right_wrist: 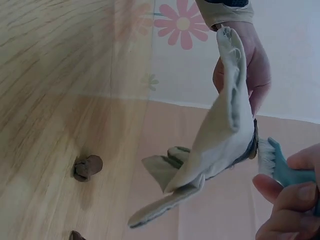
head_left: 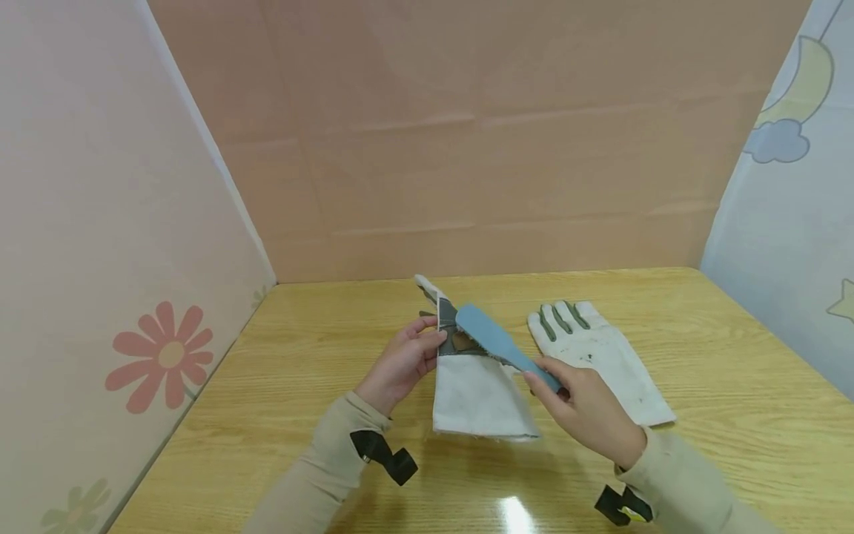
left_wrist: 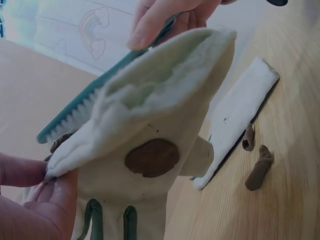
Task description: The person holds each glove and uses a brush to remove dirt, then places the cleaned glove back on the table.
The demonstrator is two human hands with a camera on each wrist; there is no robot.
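My left hand [head_left: 403, 360] pinches the side edge of a white work glove [head_left: 479, 397] with grey and green trim, holding it up off the table with its cuff toward me. My right hand [head_left: 590, 408] grips the handle of a blue brush [head_left: 494, 337]. In the right wrist view the brush's white bristles [right_wrist: 266, 157] meet the glove beside a brown patch. Another brown patch [left_wrist: 152, 158] sticks to the side facing the left wrist camera. A second white glove [head_left: 600, 363], lightly dark-spotted, lies flat to the right, partly behind my right hand.
Brown lumps [left_wrist: 260, 167] lie on the wooden table [head_left: 300, 415] near the flat glove; the head view hides them. Patterned walls stand left [head_left: 87, 222] and right [head_left: 794, 245], with a plain orange-tan wall [head_left: 467, 148] at the back.
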